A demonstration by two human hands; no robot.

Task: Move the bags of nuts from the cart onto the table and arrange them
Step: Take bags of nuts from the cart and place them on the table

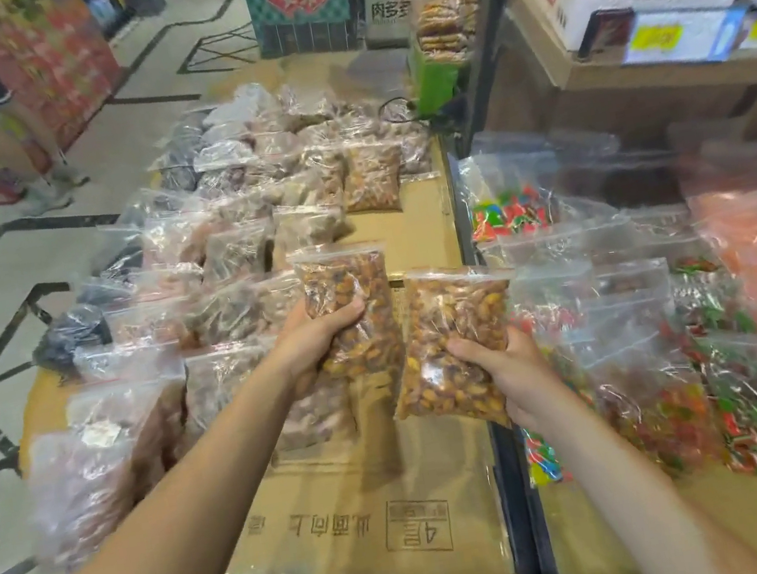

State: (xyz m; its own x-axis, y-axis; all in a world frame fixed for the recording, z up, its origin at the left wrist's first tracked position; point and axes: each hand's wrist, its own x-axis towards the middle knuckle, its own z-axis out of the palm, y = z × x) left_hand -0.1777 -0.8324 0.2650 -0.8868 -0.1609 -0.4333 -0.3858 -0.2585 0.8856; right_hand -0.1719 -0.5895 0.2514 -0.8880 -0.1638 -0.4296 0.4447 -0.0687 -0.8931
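Note:
My left hand [320, 339] grips a clear zip bag of brown nuts [349, 301], held upright above the cardboard-covered table [374, 499]. Beside it, my right hand [502, 371] grips a second, similar bag of nuts [453, 339] by its lower right side. Both bags hang in the air over the table's middle, almost touching. Several bags of nuts and dried goods [236, 268] lie in rows across the table's left and far part. One more bag of nuts [373, 179] lies farther back. The cart is out of sight.
To the right, bags of bright wrapped candies [706, 390] fill a lower display. A wooden shelf [658, 68] with price tags rises at the upper right. A person's legs [16, 144] stand on the tiled floor at far left. Bare cardboard lies in front of me.

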